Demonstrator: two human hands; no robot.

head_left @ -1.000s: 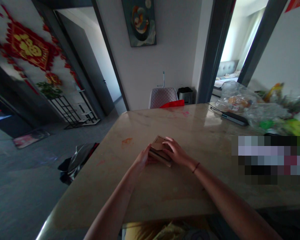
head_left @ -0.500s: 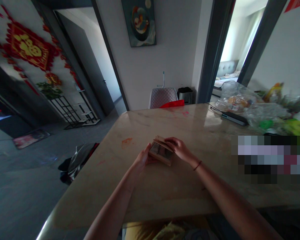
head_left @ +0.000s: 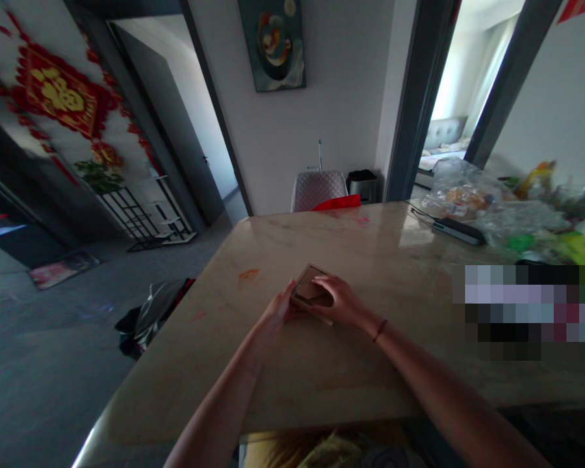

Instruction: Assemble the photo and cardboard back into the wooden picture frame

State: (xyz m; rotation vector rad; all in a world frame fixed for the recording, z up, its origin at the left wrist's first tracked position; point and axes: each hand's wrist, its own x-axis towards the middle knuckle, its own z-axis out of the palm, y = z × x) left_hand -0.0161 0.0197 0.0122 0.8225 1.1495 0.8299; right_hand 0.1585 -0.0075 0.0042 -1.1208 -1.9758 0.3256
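Item: small, shallow brown box (head_left: 306, 287), squarish, with a dark line running just inside its rim. Material: cardboard or thin wood by its look (the view is too dim to settle which).

Location: near the middle of the marble-patterned table (head_left: 361, 383), between the two hands, beside an orange stain (head_left: 248, 275). It sits at a slant; whether its base touches the tabletop cannot be told.

Left hand (head_left: 279, 307): holding the box at its left side, thumb along the edge, other fingers largely hidden beneath.

Right hand (head_left: 344, 302): curved over the right part, fingertips on the upper face, thumb toward the near edge; whether it pinches anything there cannot be told. A dark cord bracelet (head_left: 379, 330) circles the wrist.

Handling, as judged: light, stiff along the walls, probably less so across the flat face; a dry, matt surface, unlikely to slip. Corners and thin edges likely dent under hard pressure. Best hold: opposite side walls, low down, with a supporting palm beneath; avoid pressing the middle of the face.
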